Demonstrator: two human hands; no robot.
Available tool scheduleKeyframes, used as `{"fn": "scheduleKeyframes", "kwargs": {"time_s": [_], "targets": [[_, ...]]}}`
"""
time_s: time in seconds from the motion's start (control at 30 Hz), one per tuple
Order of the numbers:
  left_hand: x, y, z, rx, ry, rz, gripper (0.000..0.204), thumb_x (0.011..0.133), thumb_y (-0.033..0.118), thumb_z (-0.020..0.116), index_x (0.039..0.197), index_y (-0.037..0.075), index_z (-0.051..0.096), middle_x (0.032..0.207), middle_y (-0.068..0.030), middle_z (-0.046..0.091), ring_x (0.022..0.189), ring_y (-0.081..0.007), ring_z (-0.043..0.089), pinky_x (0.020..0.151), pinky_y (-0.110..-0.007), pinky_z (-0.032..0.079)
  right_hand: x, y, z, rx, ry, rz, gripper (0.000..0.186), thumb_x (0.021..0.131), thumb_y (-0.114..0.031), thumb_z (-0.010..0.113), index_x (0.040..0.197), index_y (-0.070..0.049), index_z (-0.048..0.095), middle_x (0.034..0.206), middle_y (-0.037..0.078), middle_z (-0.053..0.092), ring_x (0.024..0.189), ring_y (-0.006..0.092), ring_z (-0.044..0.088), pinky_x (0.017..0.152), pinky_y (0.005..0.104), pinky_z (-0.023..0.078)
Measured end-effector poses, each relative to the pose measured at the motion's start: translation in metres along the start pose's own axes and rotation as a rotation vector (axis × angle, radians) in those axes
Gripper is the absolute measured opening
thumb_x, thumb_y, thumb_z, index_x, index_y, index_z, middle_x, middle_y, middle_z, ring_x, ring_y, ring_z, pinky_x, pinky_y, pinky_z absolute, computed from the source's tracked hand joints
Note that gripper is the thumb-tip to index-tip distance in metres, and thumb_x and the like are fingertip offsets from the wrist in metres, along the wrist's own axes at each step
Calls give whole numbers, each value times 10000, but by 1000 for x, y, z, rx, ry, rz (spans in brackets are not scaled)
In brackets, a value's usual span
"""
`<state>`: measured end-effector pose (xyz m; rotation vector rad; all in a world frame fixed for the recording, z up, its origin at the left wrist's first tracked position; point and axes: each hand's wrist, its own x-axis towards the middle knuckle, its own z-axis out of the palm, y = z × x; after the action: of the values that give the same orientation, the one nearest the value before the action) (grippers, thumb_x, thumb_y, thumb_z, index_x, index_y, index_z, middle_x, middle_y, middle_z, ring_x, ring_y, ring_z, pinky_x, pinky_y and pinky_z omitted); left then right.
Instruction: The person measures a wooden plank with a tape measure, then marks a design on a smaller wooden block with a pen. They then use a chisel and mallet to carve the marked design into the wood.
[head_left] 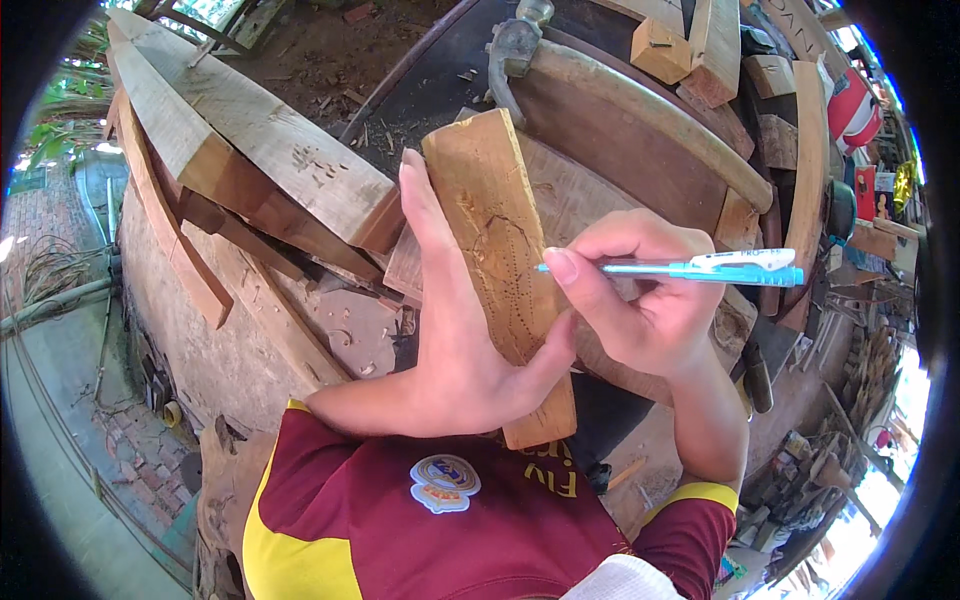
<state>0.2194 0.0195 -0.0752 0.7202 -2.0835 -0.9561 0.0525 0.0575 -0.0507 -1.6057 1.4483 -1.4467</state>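
Honey-coloured wood, rough-grained and cut into a long rectangular block (490, 220), is slanting in the left hand (455, 370), whose fingers (425, 200) are lying along one long side while the thumb is pressing the other. Dark dotted lines and thin strokes are marking its face. The right hand (650, 312) is gripping a slim plastic pen (700, 271), light blue with a white clip, its tip pointing at the block's right side; whether it is touching the wood is unclear. Behind the block, a curved, worn wooden bar (640, 102) with a metal fitting (515, 50) is lying over the dark, shaving-strewn bench (440, 70). Beside the bench's left edge, thick squared beams (230, 110) are showing pale, pitted faces and reddish-brown sides.
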Motion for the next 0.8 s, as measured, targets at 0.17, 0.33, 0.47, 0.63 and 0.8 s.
{"fn": "scheduleKeyframes", "kwargs": {"time_s": [0.17,0.33,0.47,0.63,0.8], "targets": [[0,0,-2,33,-10,-6,1220,706,68,777,1461,-147,-158,1531,-412,-94,1470,-507,-9,1189,-513,84,0,-4,-3,-1,-47,33,115,865,-50,742,800,-14,654,669,54,633,527,79,580,480,225,439],[-2,-3,0,26,5,17,1229,714,99,771,1472,-134,-167,1563,-375,-91,1491,-453,-55,1192,-488,8,1,-2,-1,-19,-8,-1,112,865,-42,739,800,-12,652,676,54,633,544,85,592,494,231,448],[-2,-4,1,20,13,21,1224,713,97,771,1473,-135,-160,1567,-368,-84,1493,-447,-53,1193,-483,10,2,-4,-2,-1,-17,19,113,864,-40,738,798,-12,650,690,57,640,554,95,598,499,237,451],[-1,0,1,21,12,2,1213,709,82,772,1474,-138,-142,1560,-373,-82,1486,-463,-28,1192,-491,44,2,-3,-2,-32,-22,3,115,861,-39,740,797,-11,649,700,58,643,552,96,592,503,237,451],[1,-1,0,6,3,9,1221,701,59,778,1465,-140,-154,1530,-411,-89,1466,-511,31,1185,-516,112,3,-1,-1,-49,3,-1,114,857,-43,746,802,-13,651,702,56,643,556,95,591,504,237,449]]}}
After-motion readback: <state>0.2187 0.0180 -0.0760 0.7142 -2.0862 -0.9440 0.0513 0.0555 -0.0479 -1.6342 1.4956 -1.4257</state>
